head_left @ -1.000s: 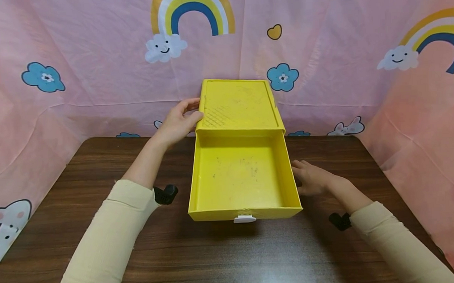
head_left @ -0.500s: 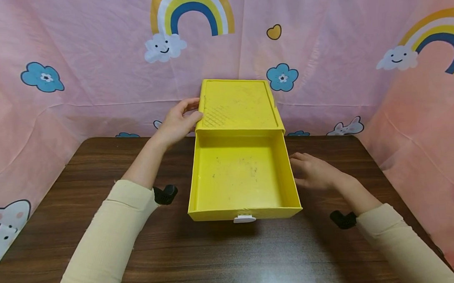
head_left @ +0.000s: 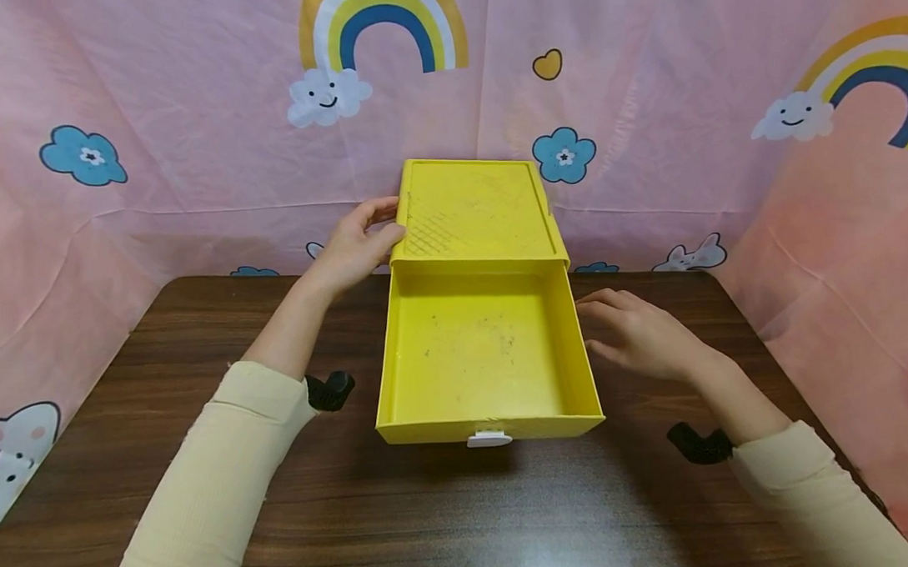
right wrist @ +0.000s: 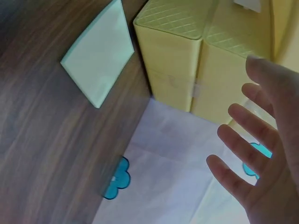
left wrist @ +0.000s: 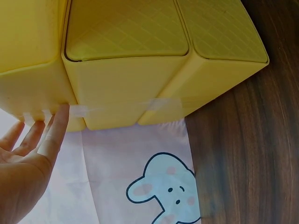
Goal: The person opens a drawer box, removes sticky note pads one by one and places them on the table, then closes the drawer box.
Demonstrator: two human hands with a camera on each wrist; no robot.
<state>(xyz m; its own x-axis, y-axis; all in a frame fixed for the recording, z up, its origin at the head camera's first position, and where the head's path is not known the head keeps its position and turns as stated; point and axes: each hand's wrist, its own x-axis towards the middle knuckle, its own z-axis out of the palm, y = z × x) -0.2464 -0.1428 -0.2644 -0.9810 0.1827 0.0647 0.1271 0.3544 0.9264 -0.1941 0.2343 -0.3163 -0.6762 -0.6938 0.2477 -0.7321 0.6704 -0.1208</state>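
A yellow plastic drawer cabinet [head_left: 481, 207] stands at the back of the table. Its top drawer [head_left: 475, 349] is pulled far out with nothing in it, and a white handle [head_left: 489, 439] sits on its front. My left hand [head_left: 358, 247] rests against the cabinet's left side, fingers extended along the wall and thumb near the top edge. To the right of the drawer is my right hand [head_left: 643, 331], its fingers spread and holding nothing. The left wrist view shows lower drawers with lattice-patterned fronts [left wrist: 126, 35].
In the right wrist view, a flat pale green square [right wrist: 100, 58] lies on the dark wood table [right wrist: 42, 140] beside the cabinet. A pink printed cloth [head_left: 231, 141] hangs behind and at both sides.
My right hand has lifted and shifted a little to the right along the drawer's side. The left hand, cabinet and pulled-out drawer have stayed put.
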